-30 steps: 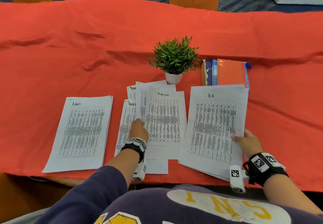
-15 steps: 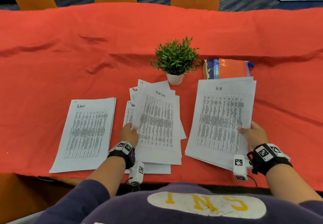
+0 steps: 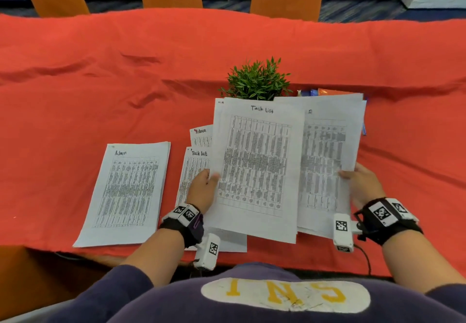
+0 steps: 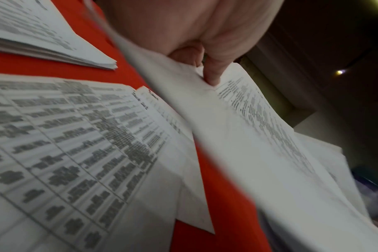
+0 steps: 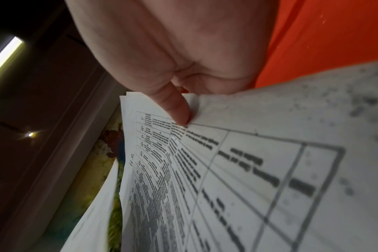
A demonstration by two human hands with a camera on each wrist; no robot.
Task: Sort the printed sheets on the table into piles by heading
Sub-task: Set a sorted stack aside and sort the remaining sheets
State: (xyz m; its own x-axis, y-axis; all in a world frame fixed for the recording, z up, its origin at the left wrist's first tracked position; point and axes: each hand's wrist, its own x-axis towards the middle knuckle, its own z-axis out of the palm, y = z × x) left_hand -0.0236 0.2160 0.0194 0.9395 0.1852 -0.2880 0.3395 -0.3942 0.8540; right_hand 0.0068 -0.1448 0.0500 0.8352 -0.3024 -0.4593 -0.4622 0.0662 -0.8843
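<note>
Lifted Task List sheets (image 3: 257, 169) now hide plant pot (image 3: 256, 80).

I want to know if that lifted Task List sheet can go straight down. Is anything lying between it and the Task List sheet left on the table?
Partly. The left hand, which pinches the lifted Task List sheet, lies over the Task List sheet on the table. An Admin sheet lies at that sheet's far end; nothing else visible covers it.
</note>
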